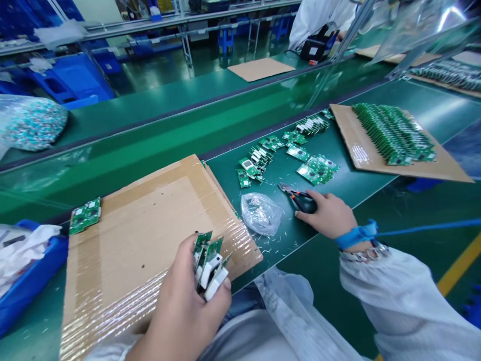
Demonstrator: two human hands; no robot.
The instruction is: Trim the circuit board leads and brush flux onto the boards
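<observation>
My left hand (188, 301) is wrapped round several small green circuit boards (210, 263) with white parts on them, held above the near right part of a cardboard sheet (128, 240). On the green bench to the right, my right hand (328, 213) is closed on the dark handles of a pair of side cutters (300, 198); their jaws point away to the left. Left of the cutters sits a clear plastic bag (262, 214) with small clippings in it. Beyond the cutters lie loose circuit boards (317, 169) and stacked boards with white parts (261, 156).
Rows of green boards (391, 133) stand on another cardboard sheet at the right. One board group (85, 215) lies at the left cardboard corner. A blue bin (33, 281) is at far left. A cord runs right from my blue wristband (355, 235). A co-worker's sleeve (310, 22) shows across the bench.
</observation>
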